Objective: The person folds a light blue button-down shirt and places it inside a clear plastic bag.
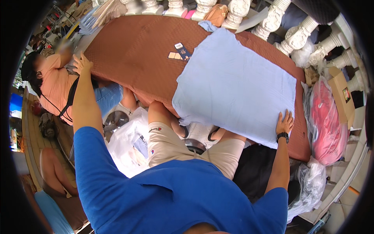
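Note:
A light blue cloth (pixel 237 85) lies spread over the right part of the brown quilted table cover (pixel 136 50), with small wrinkles across it. My right hand (pixel 285 123), a black watch on its wrist, rests on the cloth's right edge with fingers spread. Reached out far to the left, my left hand (pixel 82 64) is at the table's left end with its fingers apart and nothing in them. Small dark and tan cards or tags (pixel 180 52) lie on the brown cover beside the cloth's left edge.
A person in a peach shirt (pixel 58 85) sits at the table's left end. White balusters (pixel 298 35) line the far side. Pink goods in clear plastic (pixel 328 121) and a cardboard box (pixel 342 95) are at right. A white plastic bag (pixel 126 144) stands by my legs.

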A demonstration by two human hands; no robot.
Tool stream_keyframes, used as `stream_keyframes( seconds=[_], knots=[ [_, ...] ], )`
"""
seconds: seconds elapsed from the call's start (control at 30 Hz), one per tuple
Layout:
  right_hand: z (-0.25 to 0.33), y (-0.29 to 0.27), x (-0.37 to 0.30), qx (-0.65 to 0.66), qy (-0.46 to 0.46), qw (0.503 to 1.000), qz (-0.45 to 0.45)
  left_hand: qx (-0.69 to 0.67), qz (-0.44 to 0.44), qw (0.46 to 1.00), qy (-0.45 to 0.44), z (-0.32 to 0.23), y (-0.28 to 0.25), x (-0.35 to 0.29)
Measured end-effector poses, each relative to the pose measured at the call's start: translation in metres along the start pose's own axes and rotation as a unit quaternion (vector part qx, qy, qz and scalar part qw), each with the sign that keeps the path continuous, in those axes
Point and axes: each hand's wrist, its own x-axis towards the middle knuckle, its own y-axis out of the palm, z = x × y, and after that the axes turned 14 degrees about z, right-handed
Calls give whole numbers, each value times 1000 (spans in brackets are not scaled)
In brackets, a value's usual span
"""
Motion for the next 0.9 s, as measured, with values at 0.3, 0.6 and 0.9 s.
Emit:
stream_keyframes(
  seconds=[0.3,0.6,0.9],
  knots=[
    [7,4,0,26,-14,1000,4,-240,88,943,213,-43,76,-67],
    [15,-3,3,17,-4,1000,14,-135,35,939,314,-115,67,-203],
    [39,-12,12,6,-50,990,-129,-307,-117,863,383,-120,-56,-217]
  ],
)
